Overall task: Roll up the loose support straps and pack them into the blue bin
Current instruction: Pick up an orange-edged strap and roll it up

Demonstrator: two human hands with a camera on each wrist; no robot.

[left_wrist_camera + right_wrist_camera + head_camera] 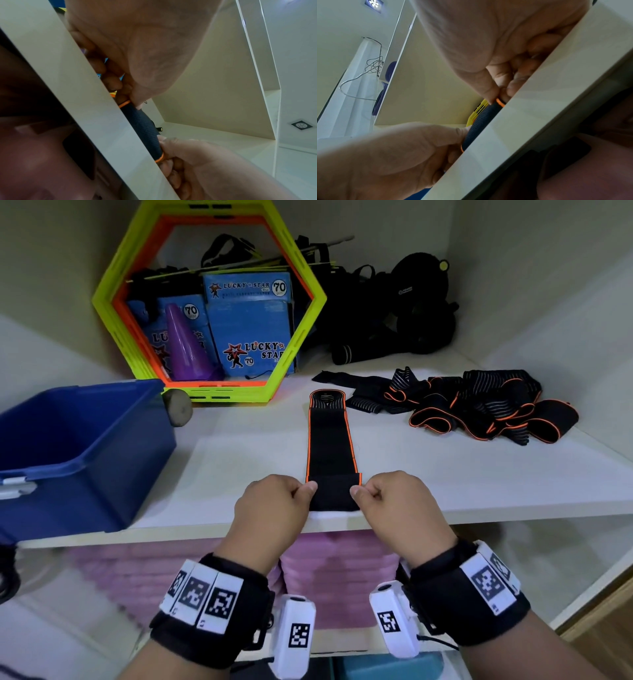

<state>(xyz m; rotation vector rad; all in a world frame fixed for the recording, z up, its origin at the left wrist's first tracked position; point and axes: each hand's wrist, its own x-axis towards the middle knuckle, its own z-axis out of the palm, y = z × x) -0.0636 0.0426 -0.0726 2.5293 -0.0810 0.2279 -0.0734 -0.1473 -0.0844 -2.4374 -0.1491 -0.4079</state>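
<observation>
A black support strap with orange edging [330,440] lies stretched out lengthwise on the white shelf [239,460], its near end folded over into the start of a roll [334,491]. My left hand [274,501] pinches the roll's left end and my right hand [394,498] pinches its right end. Both wrist views show the roll [145,128] [481,121] at the shelf's front edge, gripped between thumbs and curled fingers. A heap of loose black and orange straps [479,405] lies at the right. The blue bin [75,453] stands at the left, nothing visible inside.
A yellow and orange hexagonal frame [209,302] leans at the back with blue boxes [250,326] and a purple cone [185,347] behind it. Black gear [394,313] is piled at the back right. Pink foam mats [335,570] sit on the shelf below.
</observation>
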